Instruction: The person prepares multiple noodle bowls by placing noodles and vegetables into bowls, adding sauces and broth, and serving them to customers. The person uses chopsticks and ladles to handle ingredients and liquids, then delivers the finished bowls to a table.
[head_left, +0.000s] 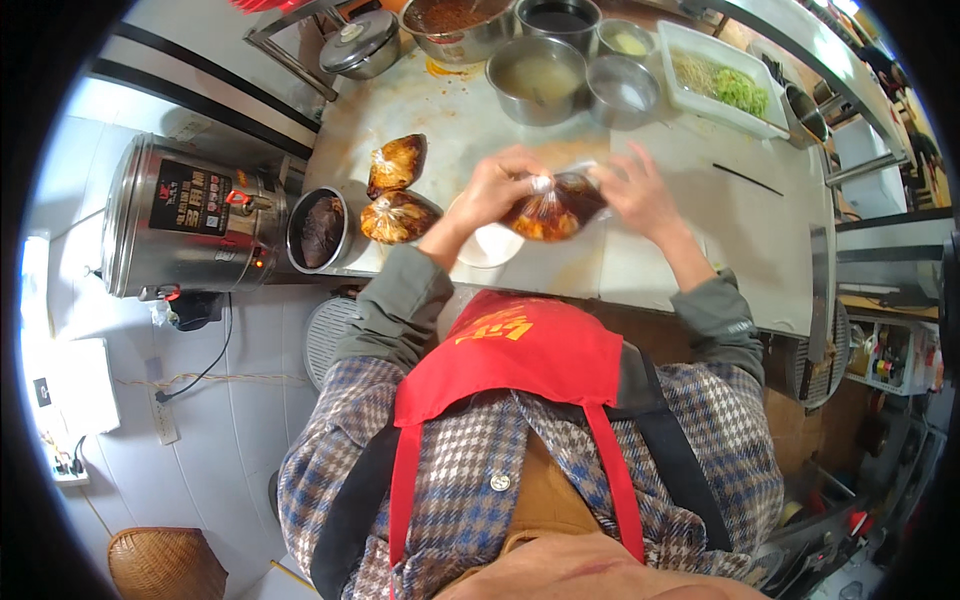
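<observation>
A clear plastic bag of dark reddish-brown food in sauce (548, 215) hangs between my hands above the near part of the table. My left hand (497, 187) pinches the gathered neck of the bag. At the bag's other upper corner is my right hand (637, 192), its fingers partly spread and blurred by motion; whether it grips the plastic is hard to see. Below and behind the bag, a white bowl (487, 246) is partly covered by my left hand. Two similar filled bags, one farther off (396, 165) and one nearer (397, 218), lie to the left.
A metal pot with a dark lump (322, 232) stands at the table's left edge, beside a large steel heated drum (190, 215). Along the back are several metal bowls (537, 80), a lidded pot (360, 45) and a white tray of greens (722, 80). A dark stick (748, 178) lies right.
</observation>
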